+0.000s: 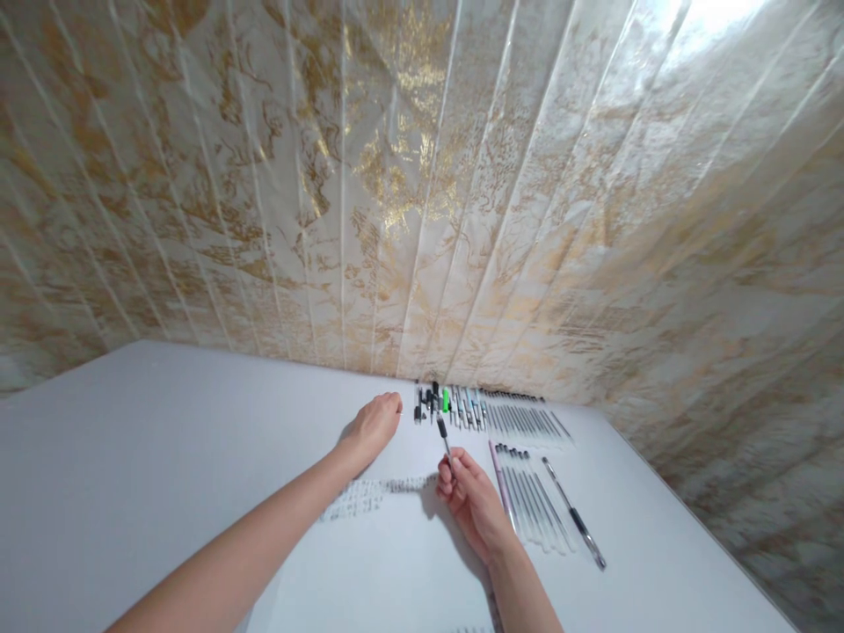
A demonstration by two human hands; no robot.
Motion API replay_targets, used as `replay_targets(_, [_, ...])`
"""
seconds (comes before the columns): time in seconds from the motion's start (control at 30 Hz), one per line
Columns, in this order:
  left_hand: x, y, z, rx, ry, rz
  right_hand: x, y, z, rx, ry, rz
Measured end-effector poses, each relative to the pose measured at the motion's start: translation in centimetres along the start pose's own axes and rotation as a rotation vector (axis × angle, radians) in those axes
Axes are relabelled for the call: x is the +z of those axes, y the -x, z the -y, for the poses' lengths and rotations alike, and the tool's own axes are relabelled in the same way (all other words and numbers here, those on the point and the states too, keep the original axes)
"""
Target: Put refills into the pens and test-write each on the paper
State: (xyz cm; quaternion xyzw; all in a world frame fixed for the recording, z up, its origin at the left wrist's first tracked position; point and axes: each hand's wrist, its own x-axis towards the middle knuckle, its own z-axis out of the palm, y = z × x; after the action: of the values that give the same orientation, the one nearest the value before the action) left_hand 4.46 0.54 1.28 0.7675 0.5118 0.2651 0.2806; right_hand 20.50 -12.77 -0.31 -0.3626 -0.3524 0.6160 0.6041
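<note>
Right hand (471, 501), lower centre of frame, is pinching a thin pen (444, 435) in a closed grip, dark tip pointing up. Left hand (375, 426) is resting curled, holding nothing, on the white surface (132, 457), just left of the pen row (491, 409). More clear pens (534, 497) are lying just right of the right hand.

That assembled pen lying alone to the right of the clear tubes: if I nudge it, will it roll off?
The assembled pen is slim and round, so it probably rolls easily on the smooth white table. It looks light and stiff, so it should lift as one piece. Its dark grip may be less slippery than the clear barrel. The right hand holds a similar pen.
</note>
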Motion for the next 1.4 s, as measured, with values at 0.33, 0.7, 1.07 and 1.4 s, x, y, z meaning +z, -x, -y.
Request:
replay_targets(0.33, [-0.7, 5.3, 1.6, -0.061, 0.600, -0.146, 0.4, -0.2, -1.3, -0.224, 0.453, -0.176])
replay_targets(0.7, [-1.4, 6.6, -0.3, -0.074, 1.040, -0.052, 0.5, 0.1, -1.3, -0.302, 0.795, -0.206])
replay_targets(1.07, [-1.3, 6.9, -0.8, -0.063, 1.105, -0.010, 0.7, 0.2, -1.1, -0.355, 0.848, -0.218])
replay_targets(1.4, [-1.1, 7.1, -0.9, -0.132, 1.069, 0.070, 0.0, 0.2, -1.0, -0.243, 0.870, -0.225])
